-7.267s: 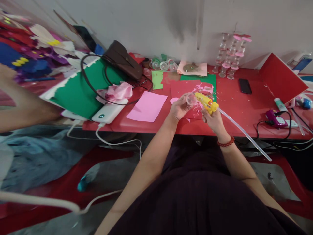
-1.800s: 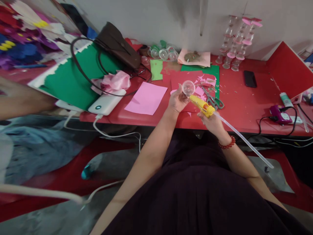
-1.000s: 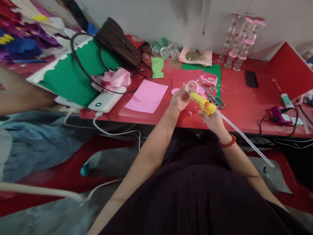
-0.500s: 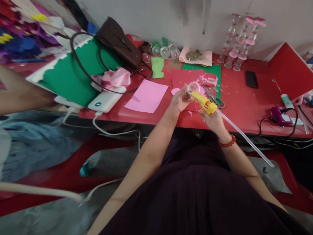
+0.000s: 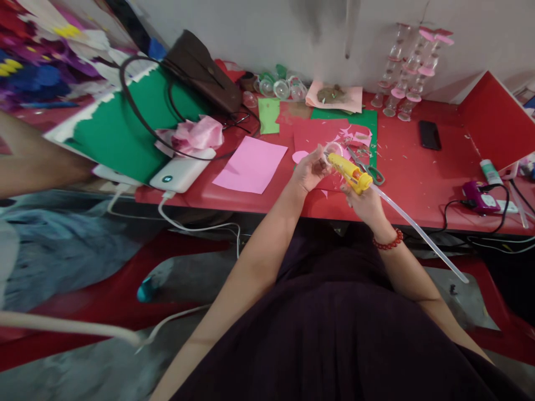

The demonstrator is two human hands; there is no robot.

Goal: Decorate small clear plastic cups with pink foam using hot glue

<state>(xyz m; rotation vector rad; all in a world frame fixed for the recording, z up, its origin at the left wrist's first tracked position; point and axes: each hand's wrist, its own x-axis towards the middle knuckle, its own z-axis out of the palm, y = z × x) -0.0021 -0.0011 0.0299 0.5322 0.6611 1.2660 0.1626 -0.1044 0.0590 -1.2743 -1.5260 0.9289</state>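
Observation:
My right hand (image 5: 364, 201) is closed round a yellow glue gun (image 5: 350, 171), and a long clear glue stick (image 5: 418, 233) trails from its back end toward the lower right. In my left hand (image 5: 310, 170) is a clear plastic cup (image 5: 333, 149), gripped at its side. The glue gun's nozzle is at the cup's rim; whether it touches cannot be made out. Beneath both hands lies red paper (image 5: 307, 131) with pink scraps. Grey-handled scissors (image 5: 376, 176) rest just beyond the gun. A pink paper circle (image 5: 300, 156) lies left of the cup.
A pink sheet (image 5: 251, 165) and a white power bank (image 5: 183, 170) lie to the left, beside a green board (image 5: 112, 128). A phone (image 5: 429, 135), a purple plug adapter (image 5: 480, 198) and a hanging cup chain (image 5: 412, 72) are to the right. Another person's arm (image 5: 42, 156) reaches in at left.
The cup and the glue gun's nozzle have shifted slightly to the right, with the cup turned a little in my left hand. Both hands keep their hold.

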